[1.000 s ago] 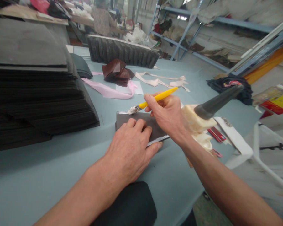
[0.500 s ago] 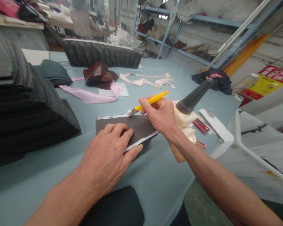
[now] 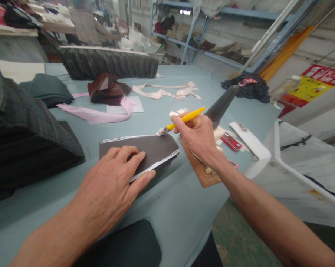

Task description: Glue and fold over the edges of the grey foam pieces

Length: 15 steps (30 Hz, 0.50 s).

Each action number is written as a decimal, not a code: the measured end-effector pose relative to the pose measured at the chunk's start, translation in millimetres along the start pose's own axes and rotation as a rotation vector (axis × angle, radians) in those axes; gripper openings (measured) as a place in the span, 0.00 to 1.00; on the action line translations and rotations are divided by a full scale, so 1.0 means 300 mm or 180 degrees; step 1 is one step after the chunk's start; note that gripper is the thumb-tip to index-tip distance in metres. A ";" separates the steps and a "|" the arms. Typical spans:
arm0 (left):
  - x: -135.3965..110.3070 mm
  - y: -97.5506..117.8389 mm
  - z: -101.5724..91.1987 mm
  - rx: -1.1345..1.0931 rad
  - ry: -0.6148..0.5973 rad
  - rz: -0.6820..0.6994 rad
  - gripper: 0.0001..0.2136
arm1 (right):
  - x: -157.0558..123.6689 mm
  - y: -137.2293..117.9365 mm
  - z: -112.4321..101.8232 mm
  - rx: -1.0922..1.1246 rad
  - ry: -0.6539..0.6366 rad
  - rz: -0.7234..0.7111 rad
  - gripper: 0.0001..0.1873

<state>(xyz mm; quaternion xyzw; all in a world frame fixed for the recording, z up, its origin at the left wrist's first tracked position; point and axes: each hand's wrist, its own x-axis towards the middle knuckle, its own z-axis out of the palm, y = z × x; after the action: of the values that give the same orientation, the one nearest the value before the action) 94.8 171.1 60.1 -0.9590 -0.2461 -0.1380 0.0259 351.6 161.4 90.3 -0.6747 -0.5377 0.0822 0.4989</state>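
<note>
My right hand (image 3: 197, 137) is closed around a yellow-handled brush (image 3: 186, 118). White paste coats the brush's tip, which touches the far edge of a stack of dark panels (image 3: 156, 148) close to its right end. White shows along the stack's far and near edges. My left hand (image 3: 117, 174) presses on the top panel with bent fingers, its thumb along the near side, gripping the stack. Beyond my right hand stands a dark tapered cone (image 3: 223, 105), its base partly hidden. A brown board (image 3: 196, 168) with crumbs on it lies beneath my right wrist.
Tall piles of black pieces (image 3: 30, 144) stand at the left, with a long row of them (image 3: 108, 63) at the back. Pink cloth (image 3: 100, 114), brown material (image 3: 107, 89) and pale strips (image 3: 156, 92) lie beyond. A white-framed bin (image 3: 309, 178) adjoins the table's right edge.
The brush has travelled rightward along the stack's far edge, close to the right corner. My left hand still rests on the panels. The whole view has shifted somewhat.
</note>
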 end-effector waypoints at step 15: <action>0.014 -0.009 -0.034 -0.0472 -0.0179 -0.0619 0.31 | -0.012 0.043 -0.131 -0.0046 0.0500 -0.0036 0.19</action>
<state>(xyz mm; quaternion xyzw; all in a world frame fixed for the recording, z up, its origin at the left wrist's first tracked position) 94.6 174.3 71.0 -0.9334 -0.3276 -0.1308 -0.0655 383.9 136.3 98.2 -0.6796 -0.5012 0.0223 0.5352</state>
